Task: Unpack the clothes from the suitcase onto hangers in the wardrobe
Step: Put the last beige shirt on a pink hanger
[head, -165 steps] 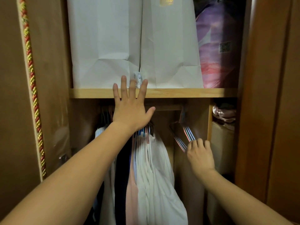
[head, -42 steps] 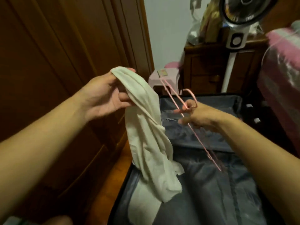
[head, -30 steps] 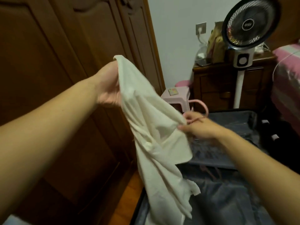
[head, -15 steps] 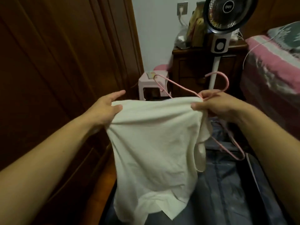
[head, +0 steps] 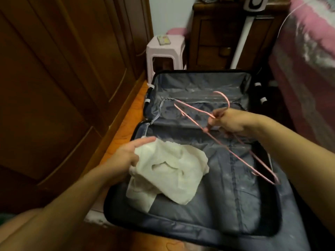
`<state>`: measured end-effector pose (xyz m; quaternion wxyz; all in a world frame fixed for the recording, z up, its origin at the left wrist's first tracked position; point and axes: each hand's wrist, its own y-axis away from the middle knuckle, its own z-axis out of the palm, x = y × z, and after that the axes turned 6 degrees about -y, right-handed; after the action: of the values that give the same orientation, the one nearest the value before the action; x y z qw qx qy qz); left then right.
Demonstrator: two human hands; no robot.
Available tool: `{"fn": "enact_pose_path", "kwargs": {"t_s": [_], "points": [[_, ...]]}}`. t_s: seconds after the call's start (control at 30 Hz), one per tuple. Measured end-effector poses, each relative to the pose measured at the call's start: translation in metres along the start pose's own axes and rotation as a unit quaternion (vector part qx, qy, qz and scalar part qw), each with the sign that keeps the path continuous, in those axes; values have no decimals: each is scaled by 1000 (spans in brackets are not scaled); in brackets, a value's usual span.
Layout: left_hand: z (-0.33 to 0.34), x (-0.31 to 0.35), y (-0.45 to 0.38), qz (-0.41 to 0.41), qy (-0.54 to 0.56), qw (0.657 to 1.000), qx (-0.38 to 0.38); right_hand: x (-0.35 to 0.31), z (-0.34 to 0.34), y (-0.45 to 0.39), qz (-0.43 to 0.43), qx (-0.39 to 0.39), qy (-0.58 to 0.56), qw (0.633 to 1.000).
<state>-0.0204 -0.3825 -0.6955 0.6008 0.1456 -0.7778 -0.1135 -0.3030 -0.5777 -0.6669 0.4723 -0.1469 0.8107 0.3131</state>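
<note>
A cream-white garment [head: 170, 174] lies crumpled in the near half of the open suitcase [head: 226, 201], which has a grey lining and sits on the floor. My left hand [head: 128, 156] grips the garment's left edge, the index finger pointing out. My right hand [head: 230, 122] holds a thin pink wire hanger [head: 233, 140] near its hook, above the middle of the suitcase. The hanger slants down to the right and carries nothing.
Dark wooden wardrobe doors [head: 59, 84] fill the left side, shut. A pink plastic stool [head: 165, 51] stands beyond the suitcase, beside a dark wooden cabinet [head: 215, 37] and a white fan pole [head: 242, 42]. A bed with pink bedding [head: 311, 57] runs along the right.
Half a second ago both hands held the garment spread in the air. It has dropped into the suitcase; my right hand has let it go and keeps only the hanger. My view tilted down.
</note>
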Motion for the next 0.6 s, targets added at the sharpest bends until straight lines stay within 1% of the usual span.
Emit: {"fn": "enact_pose_path", "kwargs": {"t_s": [0.03,0.07,0.1,0.13,0.17,0.2,0.23,0.27,0.3,0.33,0.37,0.4,0.43,0.47,0.5,0.53,0.57,0.6], "points": [[-5,8,3,-6,76,997,-8,-7,6,-1,-16,-5,-21,1000],[-13,18,6,-3,144,989,-24,-17,14,-1,-30,-26,-48,998],[-20,30,9,10,192,980,-49,-28,22,-1,-44,-58,-79,994],[-26,45,14,23,213,973,-82,-40,33,2,-58,-94,-114,987],[-32,65,16,37,211,969,-121,-52,44,3,-76,-129,-152,977],[-37,83,16,50,182,970,-156,-64,55,4,-92,-157,-190,965],[-41,104,15,67,132,973,-177,-78,65,5,-110,-185,-222,951],[-45,124,12,84,61,978,-179,-91,73,7,-131,-213,-253,935],[-47,141,7,104,-8,983,-154,-102,77,8,-150,-238,-278,918],[-51,155,2,134,-77,983,-95,-116,79,9,-170,-252,-295,906],[-52,162,-5,163,-140,977,-10,-124,79,10,-183,-244,-306,902],[-52,165,-11,186,-207,956,96,-134,78,10,-189,-221,-316,903],[-45,160,-18,201,-277,916,209,-139,76,9,-191,-192,-327,905],[-35,147,-21,202,-306,879,304,-144,74,9,-191,-163,-335,908],[-21,132,-16,202,-290,858,374,-148,70,8,-192,-140,-346,908],[-4,114,-10,209,-234,852,419,-151,67,8,-195,-121,-353,907],[12,95,-6,211,-185,850,445,-152,61,9,-197,-101,-357,908],[25,75,-1,198,-179,852,450,-153,55,11,-197,-84,-359,908]]}}
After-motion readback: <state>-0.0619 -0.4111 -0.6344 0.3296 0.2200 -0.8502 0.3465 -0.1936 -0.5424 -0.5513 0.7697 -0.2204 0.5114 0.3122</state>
